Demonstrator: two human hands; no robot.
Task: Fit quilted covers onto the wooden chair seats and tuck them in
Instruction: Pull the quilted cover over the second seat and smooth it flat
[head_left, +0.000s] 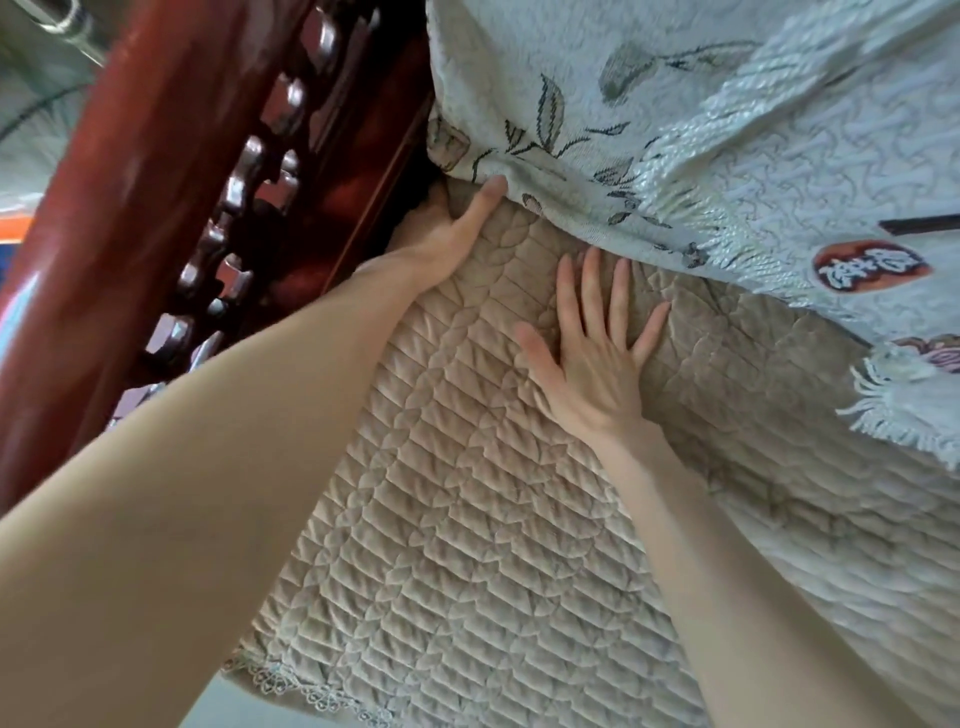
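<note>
your left hand (441, 228) grips the quilted cover (467, 493) edge at the seat's back corner beside the carved armrest (239, 218), your right hand (592, 364) lies flat and open just beside it; pull hard and the cover could bunch.

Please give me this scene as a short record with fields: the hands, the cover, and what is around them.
left hand: pushing the cover's corner down beside the armrest
right hand: open, flat on the cover
cover: beige, quilted, lace trim at the near edge
armrest: dark red carved wood, left of the cover
throw: pale, leaf pattern, fringed, overlapping the cover's far edge
</note>
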